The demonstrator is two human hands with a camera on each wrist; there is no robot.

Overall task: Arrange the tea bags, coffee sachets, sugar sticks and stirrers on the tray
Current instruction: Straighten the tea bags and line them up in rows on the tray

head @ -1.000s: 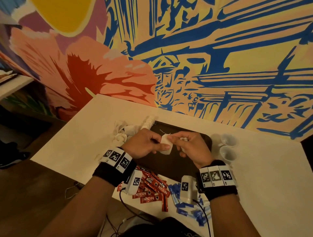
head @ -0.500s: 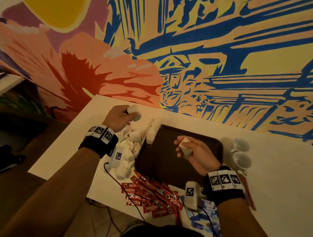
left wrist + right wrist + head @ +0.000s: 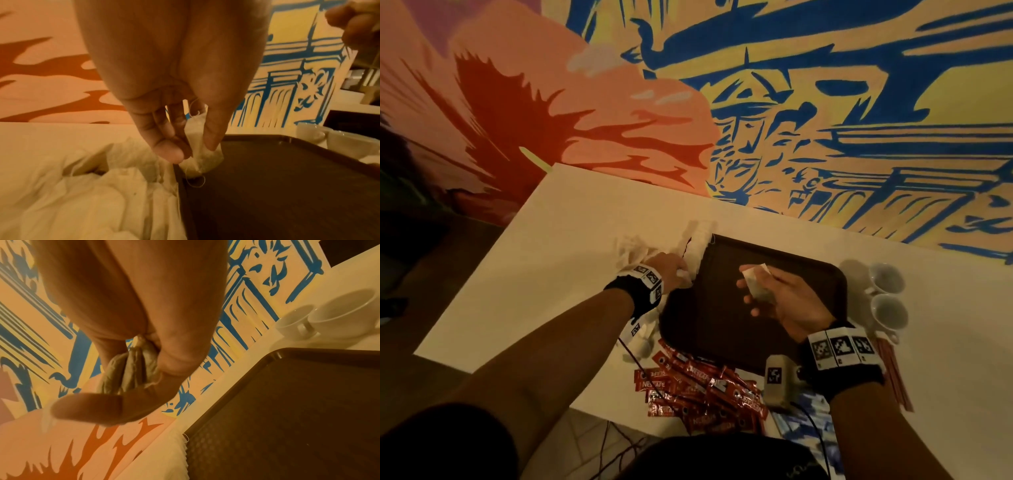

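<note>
At the left edge of the dark tray (image 3: 722, 339), my left hand (image 3: 671, 270) pinches one tea bag (image 3: 202, 155) between thumb and fingertips, its lower end touching the tray just inside the rim. Left of that rim lies the loose heap of tea bags (image 3: 82, 186). Over the tray's middle, my right hand (image 3: 787, 301) clasps a small bunch of tea bags (image 3: 127, 369). Coffee sachets (image 3: 698, 390) lie along the near edge, two white cups (image 3: 887, 294) to the right.
</note>
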